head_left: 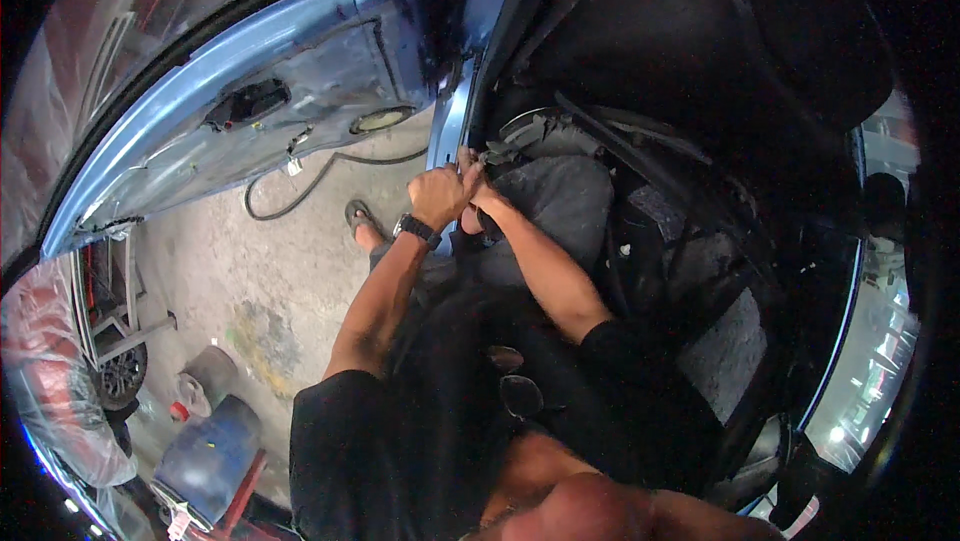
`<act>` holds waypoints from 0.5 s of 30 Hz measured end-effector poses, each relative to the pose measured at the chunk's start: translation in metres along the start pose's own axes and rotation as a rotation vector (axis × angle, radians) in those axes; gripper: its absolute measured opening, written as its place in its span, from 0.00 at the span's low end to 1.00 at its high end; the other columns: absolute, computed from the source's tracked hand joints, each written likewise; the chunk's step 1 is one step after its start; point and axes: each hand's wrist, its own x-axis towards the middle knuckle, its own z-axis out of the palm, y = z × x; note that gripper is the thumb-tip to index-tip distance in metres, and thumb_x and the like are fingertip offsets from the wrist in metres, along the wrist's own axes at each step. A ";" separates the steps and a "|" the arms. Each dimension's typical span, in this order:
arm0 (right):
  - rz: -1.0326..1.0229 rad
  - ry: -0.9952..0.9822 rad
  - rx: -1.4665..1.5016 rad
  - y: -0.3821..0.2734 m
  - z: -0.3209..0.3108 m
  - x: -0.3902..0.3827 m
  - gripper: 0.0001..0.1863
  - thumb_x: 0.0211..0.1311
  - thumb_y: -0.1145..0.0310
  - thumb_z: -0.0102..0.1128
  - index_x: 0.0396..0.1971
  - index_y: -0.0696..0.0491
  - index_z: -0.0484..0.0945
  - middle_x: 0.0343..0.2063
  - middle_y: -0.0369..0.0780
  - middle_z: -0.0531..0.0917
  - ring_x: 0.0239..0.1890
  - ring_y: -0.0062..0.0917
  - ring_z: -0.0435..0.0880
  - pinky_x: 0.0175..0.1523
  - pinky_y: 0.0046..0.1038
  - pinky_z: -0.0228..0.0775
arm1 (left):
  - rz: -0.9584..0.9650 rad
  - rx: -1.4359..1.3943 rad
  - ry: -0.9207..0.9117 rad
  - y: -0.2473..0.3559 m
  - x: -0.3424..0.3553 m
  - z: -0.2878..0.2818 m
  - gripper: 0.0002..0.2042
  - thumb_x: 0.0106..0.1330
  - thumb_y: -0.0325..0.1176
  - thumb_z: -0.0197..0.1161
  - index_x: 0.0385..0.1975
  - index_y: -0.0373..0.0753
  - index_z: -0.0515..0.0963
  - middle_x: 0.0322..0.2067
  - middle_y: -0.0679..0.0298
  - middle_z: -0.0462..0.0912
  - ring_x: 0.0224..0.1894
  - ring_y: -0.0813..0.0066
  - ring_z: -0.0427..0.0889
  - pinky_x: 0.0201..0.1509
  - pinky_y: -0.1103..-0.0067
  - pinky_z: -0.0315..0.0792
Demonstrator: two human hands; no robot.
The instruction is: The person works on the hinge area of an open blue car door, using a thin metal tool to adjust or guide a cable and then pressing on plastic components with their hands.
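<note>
just short of 12 o'clock from the centre, the left hand (437,193) and right hand (477,186) meet, touching, over the blue door sill (452,126), which runs up toward 12. the left hand shows its knuckles, its fingers folded under and out of sight; the right hand's fingers point up toward 12, partly overlapped by the left. whether either grips anything, i cannot tell.

the blue door (330,76) stands open at 10 o'clock, a dark cable (276,218) loops on the floor (215,281) near 9, and a dark grey cushion (560,191) sits at 2.

for close two-handed work at this edge, i'd brace one hand against the other, press evenly and in small moves, and keep both wrists straight. the black watch (418,231) rides near the paint, so better to hold that wrist clear. leaning slightly toward 9 should open the view past the knuckles.
</note>
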 end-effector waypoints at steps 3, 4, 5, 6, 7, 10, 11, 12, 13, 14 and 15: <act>-0.084 -0.196 -0.075 -0.016 -0.050 -0.010 0.45 0.61 0.49 0.47 0.66 0.63 0.40 0.61 0.63 0.56 0.63 0.50 0.61 0.64 0.44 0.56 | 0.147 0.052 0.169 -0.006 -0.004 -0.001 0.25 0.68 0.51 0.44 0.27 0.33 0.77 0.22 0.48 0.81 0.25 0.50 0.82 0.28 0.62 0.74; 0.129 -0.483 0.319 -0.022 -0.068 -0.012 0.47 0.60 0.52 0.49 0.65 0.64 0.33 0.62 0.63 0.53 0.63 0.50 0.61 0.64 0.42 0.56 | 0.152 0.053 0.172 -0.010 -0.003 0.002 0.25 0.68 0.51 0.44 0.27 0.33 0.77 0.22 0.48 0.81 0.25 0.50 0.82 0.28 0.62 0.74; 0.222 -0.621 0.531 -0.030 -0.078 -0.015 0.49 0.60 0.54 0.50 0.65 0.65 0.29 0.63 0.64 0.51 0.63 0.50 0.61 0.64 0.40 0.56 | 0.068 0.021 0.171 -0.014 0.001 0.006 0.25 0.68 0.50 0.44 0.24 0.34 0.78 0.20 0.49 0.81 0.24 0.51 0.82 0.27 0.62 0.74; 0.344 -0.754 0.722 -0.038 -0.087 -0.020 0.51 0.60 0.56 0.51 0.65 0.66 0.25 0.63 0.64 0.50 0.63 0.50 0.61 0.64 0.39 0.56 | -0.020 -0.010 0.171 -0.019 0.003 0.009 0.24 0.68 0.49 0.45 0.21 0.35 0.79 0.19 0.49 0.80 0.24 0.52 0.82 0.27 0.61 0.74; 0.252 -0.597 0.631 -0.049 -0.090 -0.033 0.51 0.60 0.57 0.50 0.64 0.65 0.22 0.65 0.63 0.46 0.65 0.48 0.59 0.65 0.38 0.56 | -0.020 -0.009 0.176 -0.022 0.004 0.006 0.24 0.68 0.49 0.45 0.21 0.35 0.79 0.19 0.49 0.80 0.24 0.52 0.82 0.27 0.61 0.74; 0.027 -0.200 0.335 -0.006 -0.058 -0.052 0.51 0.62 0.58 0.50 0.63 0.64 0.20 0.66 0.61 0.40 0.67 0.46 0.56 0.65 0.36 0.55 | 0.030 -0.014 0.173 -0.005 0.010 0.007 0.24 0.67 0.49 0.46 0.22 0.36 0.79 0.19 0.49 0.80 0.22 0.52 0.81 0.27 0.62 0.74; -0.169 -0.009 0.115 -0.007 -0.056 -0.050 0.50 0.63 0.58 0.50 0.64 0.63 0.20 0.67 0.60 0.38 0.68 0.47 0.54 0.65 0.36 0.55 | 0.008 0.004 0.190 -0.006 0.012 0.010 0.24 0.67 0.49 0.47 0.20 0.36 0.79 0.19 0.49 0.80 0.22 0.52 0.81 0.27 0.62 0.74; -0.162 -0.004 0.113 -0.005 -0.055 -0.052 0.50 0.63 0.58 0.50 0.64 0.63 0.20 0.67 0.60 0.38 0.68 0.47 0.54 0.65 0.36 0.55 | -0.012 0.020 0.206 -0.007 0.016 0.013 0.24 0.67 0.50 0.47 0.19 0.36 0.79 0.19 0.49 0.80 0.21 0.52 0.81 0.28 0.62 0.75; -0.064 -0.096 0.171 -0.040 -0.074 -0.055 0.45 0.63 0.60 0.50 0.65 0.64 0.30 0.67 0.61 0.37 0.66 0.50 0.55 0.65 0.38 0.56 | -0.049 0.027 0.215 -0.023 0.014 0.015 0.24 0.67 0.50 0.47 0.19 0.36 0.79 0.19 0.49 0.80 0.21 0.52 0.81 0.28 0.62 0.75; 0.054 -0.179 0.218 -0.070 -0.100 -0.062 0.40 0.64 0.62 0.49 0.66 0.65 0.39 0.67 0.61 0.37 0.65 0.52 0.57 0.65 0.40 0.56 | -0.058 -0.010 0.228 -0.032 0.012 0.014 0.25 0.67 0.50 0.47 0.19 0.37 0.79 0.18 0.49 0.80 0.21 0.52 0.81 0.27 0.62 0.74; 0.054 -0.180 0.213 -0.087 -0.119 -0.064 0.40 0.64 0.62 0.49 0.66 0.65 0.39 0.67 0.61 0.37 0.65 0.52 0.57 0.65 0.40 0.56 | -0.050 -0.050 0.240 -0.036 0.012 0.012 0.25 0.67 0.51 0.47 0.18 0.38 0.80 0.18 0.49 0.80 0.21 0.52 0.81 0.26 0.62 0.73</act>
